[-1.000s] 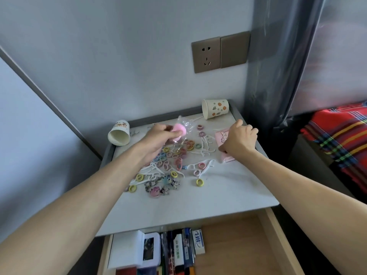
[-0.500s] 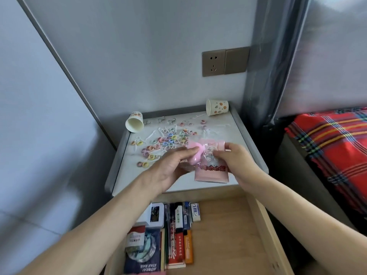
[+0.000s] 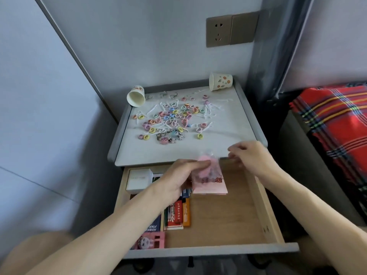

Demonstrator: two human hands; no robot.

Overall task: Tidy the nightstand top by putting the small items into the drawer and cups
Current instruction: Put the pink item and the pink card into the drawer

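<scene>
Now: pink packet [image 3: 213,184] held over the open drawer [image 3: 222,217], mid-frame.
Left hand [image 3: 178,175] pinches its top, likely to drop it in; right hand [image 3: 249,156] just beside, fingers blurred, grip unclear.

Hair ties [image 3: 172,118] between two cups [image 3: 136,96]

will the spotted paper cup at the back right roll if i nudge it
Probably: the spotted paper cup lies on its side, so it would likely roll in a curve. It looks thin-walled, so likely light and easy to crush.
</scene>
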